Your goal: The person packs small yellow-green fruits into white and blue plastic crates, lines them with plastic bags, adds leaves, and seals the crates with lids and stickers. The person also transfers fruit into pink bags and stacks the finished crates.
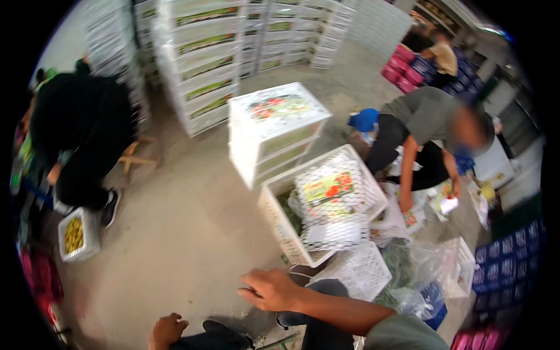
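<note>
My right hand [272, 289] is in mid-air above the bare floor at lower centre, its fingers loosely bent, with nothing seen in it. Nearest to it is a white plastic crate [286, 245], standing past my wrist. White foam netting [334, 238] and a printed sheet with red flowers [328, 188] lie in that crate, over some greenery [292, 210]. My left hand [168, 330] is low at the bottom edge, beside my dark trouser leg. Its thumb stands apart and no object shows in it.
Beyond the crate stand stacked white boxes [280, 113], with taller wrapped stacks [210, 61] behind. A crouching person [415, 118] handles printed packaging [411, 216] at right. Another person [83, 140] bends at left near a foam box of yellow fruit [74, 236]. Clear plastic bags [431, 267] lie lower right.
</note>
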A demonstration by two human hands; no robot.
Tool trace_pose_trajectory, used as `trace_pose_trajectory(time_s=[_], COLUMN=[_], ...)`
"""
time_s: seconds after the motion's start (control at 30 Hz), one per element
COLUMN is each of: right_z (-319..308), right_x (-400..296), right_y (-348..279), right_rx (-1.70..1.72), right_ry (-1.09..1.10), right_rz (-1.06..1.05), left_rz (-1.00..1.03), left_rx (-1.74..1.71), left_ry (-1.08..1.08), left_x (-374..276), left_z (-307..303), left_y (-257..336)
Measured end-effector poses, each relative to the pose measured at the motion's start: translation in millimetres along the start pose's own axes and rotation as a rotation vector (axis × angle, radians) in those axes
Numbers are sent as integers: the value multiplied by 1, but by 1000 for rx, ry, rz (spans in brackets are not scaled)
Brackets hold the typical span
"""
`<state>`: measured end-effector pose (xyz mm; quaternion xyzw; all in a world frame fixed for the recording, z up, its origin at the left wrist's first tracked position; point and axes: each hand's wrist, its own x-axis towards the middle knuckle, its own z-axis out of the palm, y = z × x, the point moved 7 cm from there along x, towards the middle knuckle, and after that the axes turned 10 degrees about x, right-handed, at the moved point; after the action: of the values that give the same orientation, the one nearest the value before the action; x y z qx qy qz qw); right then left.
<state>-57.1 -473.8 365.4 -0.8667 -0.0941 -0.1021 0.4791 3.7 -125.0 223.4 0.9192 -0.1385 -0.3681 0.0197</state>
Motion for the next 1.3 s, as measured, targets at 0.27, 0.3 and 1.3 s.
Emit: trace_pose_trajectory(time_s=[0.27,0.3,1.3], right_z=[13,17,-25], right_x=[11,5,-299], right_y=[95,88,-220], right_rx=[40,50,-298], right_ry=[285,288,363], right_rz=[384,391,1377], left_rz=[16,-6,8], left_rx=[-118,-31,-685], left_ry=[468,558,-500], left_x=[40,38,-55], left_z=[1,1,-273], left_y=[5,-10,90])
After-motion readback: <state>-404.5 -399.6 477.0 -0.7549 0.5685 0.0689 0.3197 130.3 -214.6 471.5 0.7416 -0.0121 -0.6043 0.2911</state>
